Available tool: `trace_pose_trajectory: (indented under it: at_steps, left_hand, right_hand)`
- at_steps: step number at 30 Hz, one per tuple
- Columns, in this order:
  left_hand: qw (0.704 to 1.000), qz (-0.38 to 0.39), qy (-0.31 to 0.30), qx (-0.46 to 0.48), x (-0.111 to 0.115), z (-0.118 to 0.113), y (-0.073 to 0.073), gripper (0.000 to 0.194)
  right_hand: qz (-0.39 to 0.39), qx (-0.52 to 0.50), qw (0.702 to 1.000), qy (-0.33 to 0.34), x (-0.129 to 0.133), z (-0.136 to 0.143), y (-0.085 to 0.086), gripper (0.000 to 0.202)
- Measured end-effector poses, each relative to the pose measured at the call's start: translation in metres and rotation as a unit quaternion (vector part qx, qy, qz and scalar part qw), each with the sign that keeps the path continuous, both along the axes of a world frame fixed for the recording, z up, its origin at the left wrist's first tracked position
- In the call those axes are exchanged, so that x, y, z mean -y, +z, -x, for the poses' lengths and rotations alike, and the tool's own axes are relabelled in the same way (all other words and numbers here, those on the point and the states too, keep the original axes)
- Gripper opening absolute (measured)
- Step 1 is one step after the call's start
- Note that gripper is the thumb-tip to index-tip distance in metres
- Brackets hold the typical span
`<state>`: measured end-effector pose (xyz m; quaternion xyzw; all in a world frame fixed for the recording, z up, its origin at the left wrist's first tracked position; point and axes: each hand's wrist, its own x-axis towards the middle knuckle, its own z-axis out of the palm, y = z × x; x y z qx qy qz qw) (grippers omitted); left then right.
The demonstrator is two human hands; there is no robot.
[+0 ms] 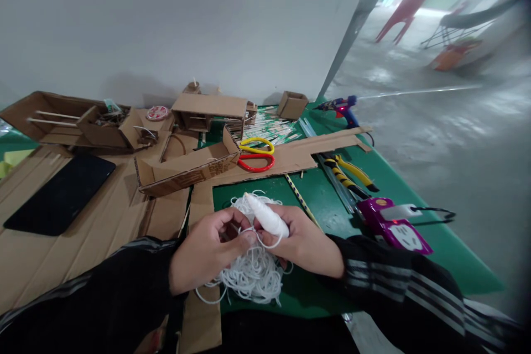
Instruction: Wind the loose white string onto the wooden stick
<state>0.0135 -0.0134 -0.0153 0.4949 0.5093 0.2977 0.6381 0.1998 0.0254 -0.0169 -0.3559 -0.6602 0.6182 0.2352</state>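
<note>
A heap of loose white cord (255, 276) lies on the green table, below and between my hands. My right hand (305, 238) is wrapped round a white cone-shaped spool of cord (267, 215), its narrow tip pointing up and to the left. With thumb and fingers pinched together, my left hand (213, 243) grips a strand of the white cord close to the spool. The fingertips of both hands nearly meet, and a loop of cord hangs over my right fingers.
Scissors (256, 162) lie on cardboard ahead. Pliers (352, 174), a purple power strip (394, 227) and a glue gun (342, 108) are on the right. Cardboard boxes (186, 168) and a black tablet (60, 193) are on the left. A wall (178, 22) stands behind the table.
</note>
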Motion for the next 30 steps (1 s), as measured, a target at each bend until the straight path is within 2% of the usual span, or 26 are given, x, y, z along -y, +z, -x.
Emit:
trace_pose_trajectory:
  at_steps: [8,14,21,27,30]
  left_hand:
    - [0.999,-0.027,-0.017,-0.034,-0.0026,0.0022,-0.0012,0.022]
    - [0.998,-0.036,-0.029,-0.031,-0.0006,0.0021,-0.0014,0.011]
    - [0.998,0.015,-0.008,0.060,-0.0038,0.0033,-0.0026,0.018]
    - [0.997,0.000,0.004,0.083,-0.0060,0.0048,0.0002,0.012]
    - [0.996,-0.029,0.032,0.079,-0.0064,0.0054,0.0006,0.009]
  right_hand:
    - [-0.047,0.001,0.999,0.006,-0.0019,-0.0012,0.0024,0.015]
    - [-0.058,0.002,0.998,-0.002,0.0001,0.0004,0.0069,0.007]
    - [0.010,0.022,0.999,-0.024,-0.0011,-0.0031,0.0038,0.006]
    - [0.064,0.014,0.998,-0.021,-0.0013,-0.0063,0.0014,0.005]
    - [0.077,0.011,0.997,-0.029,-0.0015,-0.0061,0.0018,0.005]
